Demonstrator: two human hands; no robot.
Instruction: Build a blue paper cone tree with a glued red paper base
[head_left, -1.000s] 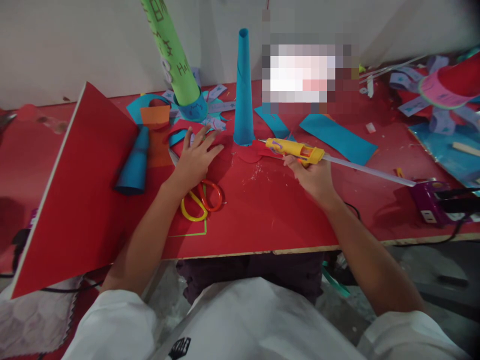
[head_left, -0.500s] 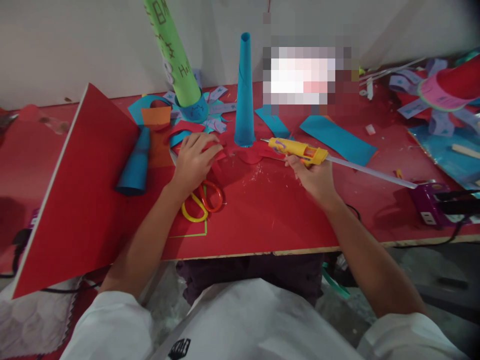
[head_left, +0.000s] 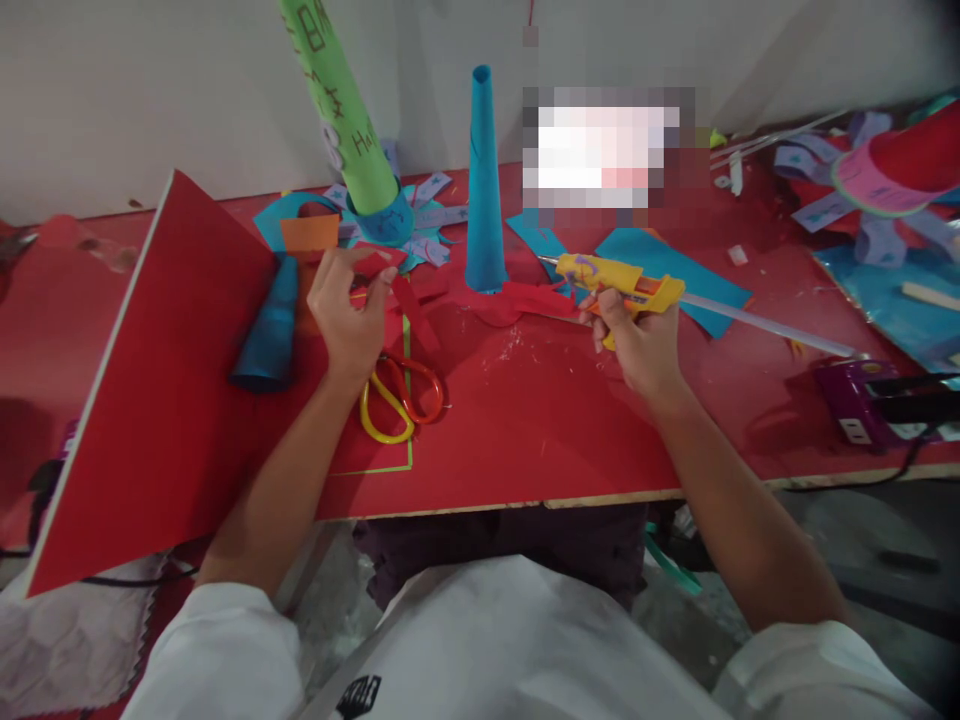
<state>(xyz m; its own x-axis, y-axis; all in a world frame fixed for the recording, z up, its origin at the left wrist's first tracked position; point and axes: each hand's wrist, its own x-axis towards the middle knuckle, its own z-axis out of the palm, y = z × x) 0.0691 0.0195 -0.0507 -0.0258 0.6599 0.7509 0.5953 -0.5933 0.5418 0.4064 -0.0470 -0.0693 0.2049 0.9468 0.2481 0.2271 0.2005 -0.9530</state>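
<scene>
A yellow glue gun (head_left: 619, 280) with a long clear glue stick is gripped in my right hand (head_left: 637, 335), its nozzle pointing left towards a tall blue paper cone (head_left: 485, 190). The cone stands upright on the red table, with red paper pieces (head_left: 540, 298) around its base. My left hand (head_left: 349, 310) is closed on a red paper strip (head_left: 381, 264) to the left of the cone. Below that hand lie scissors (head_left: 397, 395) with one yellow and one orange-red handle loop.
A green paper tube (head_left: 352, 130) rises at the back. On the left, a smaller blue cone (head_left: 270, 330) lies by a raised red board (head_left: 150, 380). Blue paper (head_left: 660, 265) lies behind the glue gun; a purple power socket (head_left: 851, 405) is at right.
My left hand has moved left and its fingers now pinch a red strip. My right hand has tightened round the glue gun, which has shifted slightly right and up.
</scene>
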